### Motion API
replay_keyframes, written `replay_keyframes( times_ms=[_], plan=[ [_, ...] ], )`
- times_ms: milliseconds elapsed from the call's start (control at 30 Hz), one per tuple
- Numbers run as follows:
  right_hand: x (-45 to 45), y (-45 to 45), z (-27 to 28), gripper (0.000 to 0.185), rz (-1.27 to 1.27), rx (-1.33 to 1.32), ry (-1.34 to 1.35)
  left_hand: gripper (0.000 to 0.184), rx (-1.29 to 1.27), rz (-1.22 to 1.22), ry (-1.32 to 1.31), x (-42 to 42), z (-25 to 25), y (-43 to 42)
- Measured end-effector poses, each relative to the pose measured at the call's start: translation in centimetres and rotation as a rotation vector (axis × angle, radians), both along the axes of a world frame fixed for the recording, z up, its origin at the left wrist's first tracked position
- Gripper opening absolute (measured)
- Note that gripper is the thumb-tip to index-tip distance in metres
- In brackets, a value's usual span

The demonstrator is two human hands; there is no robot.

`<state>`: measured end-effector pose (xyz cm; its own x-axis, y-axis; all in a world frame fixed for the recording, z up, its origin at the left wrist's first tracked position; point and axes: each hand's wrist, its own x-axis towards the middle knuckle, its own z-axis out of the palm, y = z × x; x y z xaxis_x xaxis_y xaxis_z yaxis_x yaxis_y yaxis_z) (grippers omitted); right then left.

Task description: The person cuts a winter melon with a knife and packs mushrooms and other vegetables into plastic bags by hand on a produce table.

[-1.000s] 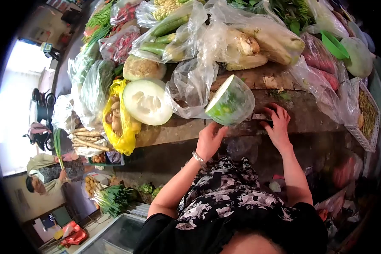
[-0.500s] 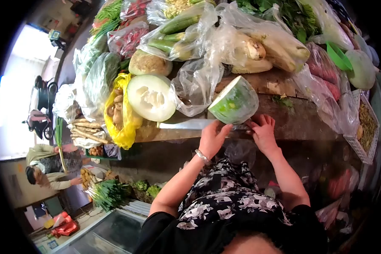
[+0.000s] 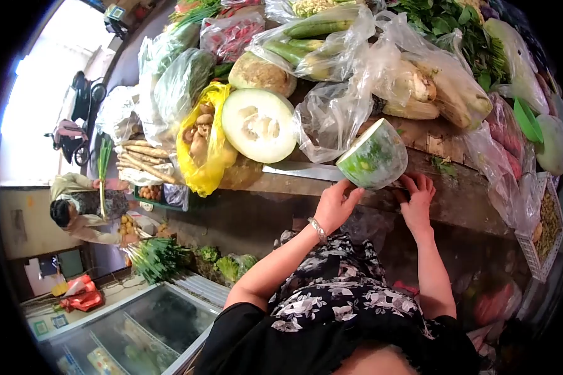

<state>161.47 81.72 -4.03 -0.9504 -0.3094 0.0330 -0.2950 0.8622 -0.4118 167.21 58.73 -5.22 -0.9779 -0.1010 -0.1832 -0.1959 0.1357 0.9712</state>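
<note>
A cut piece of winter melon (image 3: 376, 159), green-skinned with a pale cut face tilted up to the left, rests near the front edge of the wooden table. My left hand (image 3: 339, 203), with a silver bracelet at the wrist, is at its lower left, thumb and fingers apart. My right hand (image 3: 417, 199) is at its lower right, fingers spread and slightly bent. Whether either hand presses on the melon is hard to tell. Left of it lies a knife (image 3: 303, 170) with a broad blade; the melon and my left hand hide its handle end. A larger winter melon half (image 3: 259, 125) faces me, seeds showing.
A yellow bag of mushrooms (image 3: 203, 140) stands left of the melon half. Behind are bagged green vegetables (image 3: 306, 47) and bagged pale gourds (image 3: 431, 84). A white crate (image 3: 544, 231) is at the right. Another person (image 3: 81, 206) handles vegetables at the left.
The view has turned, so the whole table appears shifted to the right. My hands are slightly farther apart at the melon piece. The knife and both melon pieces seem to lie as before.
</note>
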Motion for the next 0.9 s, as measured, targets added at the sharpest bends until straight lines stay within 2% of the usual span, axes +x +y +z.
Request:
replay_keyframes(
  times_ms=[100, 333, 600, 667, 733, 900],
  plan=[
    [0.3, 0.1, 1.0, 0.048, 0.023, 0.007, 0.018, 0.030, -0.103, -0.068, -0.023, 0.1, 0.1, -0.6],
    [1.3, 0.4, 1.5, 0.053, -0.080, -0.057, -0.028, 0.030, -0.142, -0.053, -0.018, 0.5, 1.3, -1.2],
    [1.6, -0.7, 2.9, 0.056, -0.053, -0.147, 0.006, 0.027, -0.185, -0.096, 0.013, 0.7, 0.7, -1.8],
    [1.7, -0.9, 3.2, 0.058, -0.049, -0.138, -0.035, 0.029, -0.208, -0.120, 0.021, 0.7, 0.5, -2.1],
    [1.8, -1.3, 3.3, 0.060, -0.109, -0.262, -0.156, 0.029, -0.234, -0.150, 0.027, 0.6, 0.6, -2.4],
    [2.4, -3.4, 4.7, 0.069, -0.141, -0.360, -0.141, 0.028, -0.133, -0.181, 0.010, 0.7, 0.4, -4.3]
  ],
)
